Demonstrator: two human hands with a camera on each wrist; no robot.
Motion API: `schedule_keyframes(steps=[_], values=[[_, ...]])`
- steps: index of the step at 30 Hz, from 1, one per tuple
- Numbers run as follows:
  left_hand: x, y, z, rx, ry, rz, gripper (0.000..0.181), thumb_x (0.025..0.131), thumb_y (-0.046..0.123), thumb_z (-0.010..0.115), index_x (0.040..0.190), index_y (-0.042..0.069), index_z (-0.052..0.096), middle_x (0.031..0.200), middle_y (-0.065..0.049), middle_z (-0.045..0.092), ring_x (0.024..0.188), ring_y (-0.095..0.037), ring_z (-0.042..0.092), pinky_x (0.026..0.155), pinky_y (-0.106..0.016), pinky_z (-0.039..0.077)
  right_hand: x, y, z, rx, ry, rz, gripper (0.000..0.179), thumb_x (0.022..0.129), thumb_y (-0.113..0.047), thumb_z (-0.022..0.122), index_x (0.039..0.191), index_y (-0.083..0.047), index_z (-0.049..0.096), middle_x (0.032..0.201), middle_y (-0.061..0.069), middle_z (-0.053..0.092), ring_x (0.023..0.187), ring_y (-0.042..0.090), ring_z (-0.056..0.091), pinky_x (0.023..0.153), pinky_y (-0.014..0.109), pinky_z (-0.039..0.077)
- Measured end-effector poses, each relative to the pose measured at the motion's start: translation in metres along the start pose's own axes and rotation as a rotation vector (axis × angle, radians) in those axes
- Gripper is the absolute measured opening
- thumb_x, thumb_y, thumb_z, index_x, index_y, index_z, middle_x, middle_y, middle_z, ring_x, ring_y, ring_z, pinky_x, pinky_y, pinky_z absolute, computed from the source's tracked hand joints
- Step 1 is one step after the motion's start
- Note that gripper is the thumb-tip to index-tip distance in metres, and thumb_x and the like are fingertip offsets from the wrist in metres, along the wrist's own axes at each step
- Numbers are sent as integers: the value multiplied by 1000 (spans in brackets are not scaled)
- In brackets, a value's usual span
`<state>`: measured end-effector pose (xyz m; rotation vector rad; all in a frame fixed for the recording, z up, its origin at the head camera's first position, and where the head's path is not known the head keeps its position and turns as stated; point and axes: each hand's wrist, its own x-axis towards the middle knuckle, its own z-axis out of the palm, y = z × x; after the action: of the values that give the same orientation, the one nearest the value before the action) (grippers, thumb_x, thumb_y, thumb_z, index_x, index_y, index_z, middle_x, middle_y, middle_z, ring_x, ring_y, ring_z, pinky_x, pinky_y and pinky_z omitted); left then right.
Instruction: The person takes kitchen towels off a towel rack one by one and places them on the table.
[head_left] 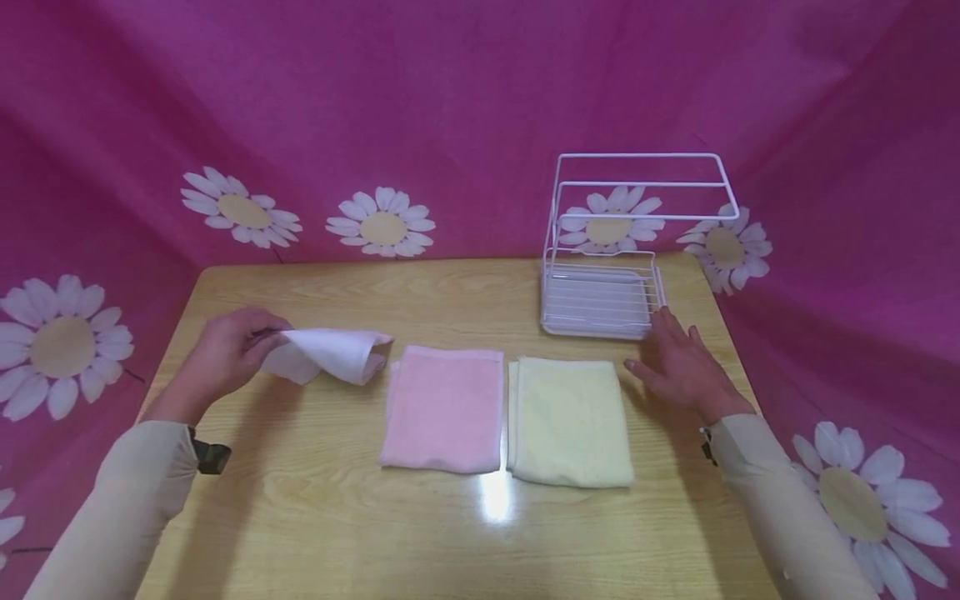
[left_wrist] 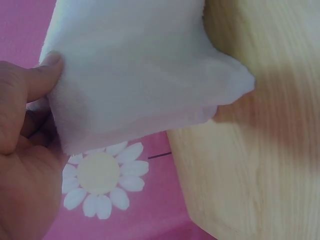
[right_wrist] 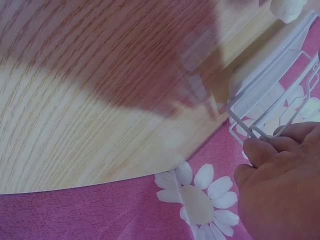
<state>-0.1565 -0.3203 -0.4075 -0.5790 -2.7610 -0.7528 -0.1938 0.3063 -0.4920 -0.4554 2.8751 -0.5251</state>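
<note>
My left hand (head_left: 238,348) pinches a white towel (head_left: 337,350) by one edge, thumb on top, and holds it above the table at the left. In the left wrist view the white towel (left_wrist: 135,70) hangs folded, with a loose corner out to the right. My right hand (head_left: 686,362) has its fingers extended, with the fingertips right at the right side of a white wire rack (head_left: 637,156). In the right wrist view, that hand (right_wrist: 280,185) overlaps the end of the rack's wires. A folded pink towel (head_left: 446,408) and a folded yellow towel (head_left: 570,421) lie side by side between the hands.
A white tray (head_left: 596,332) sits at the bottom of the rack, near the far right corner of the wooden table (head_left: 375,542). A magenta curtain (head_left: 450,100) with daisies encloses the back and both sides.
</note>
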Motion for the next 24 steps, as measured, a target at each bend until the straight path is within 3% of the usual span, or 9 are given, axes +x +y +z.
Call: schedule_keyframes(steps=[4, 13, 24], values=[[-9, 4, 2, 6, -5, 33, 14, 84, -7, 76, 95, 2, 74, 90, -10, 68, 78, -25, 65, 64, -47, 55, 0, -2, -1, 5, 0, 2, 97, 100, -55, 50, 157, 8, 2, 162, 32, 0, 149, 44, 5, 119, 56, -1], [-31, 6, 17, 22, 1, 181, 27, 73, -12, 80, 92, 5, 73, 89, -4, 68, 77, -21, 63, 68, -43, 52, -1, -1, 0, -8, 2, -1, 98, 100, -56, 49, 157, 8, 2, 162, 32, 1, 149, 45, 5, 118, 61, 4], [-59, 5, 36, 8, -42, 225, 29, 69, -16, 81, 87, 5, 73, 85, -2, 69, 78, -21, 64, 69, -40, 53, 0, -1, 2, -3, 7, 2, 97, 100, -56, 49, 157, 7, 3, 162, 31, 1, 149, 44, 6, 118, 58, 1]])
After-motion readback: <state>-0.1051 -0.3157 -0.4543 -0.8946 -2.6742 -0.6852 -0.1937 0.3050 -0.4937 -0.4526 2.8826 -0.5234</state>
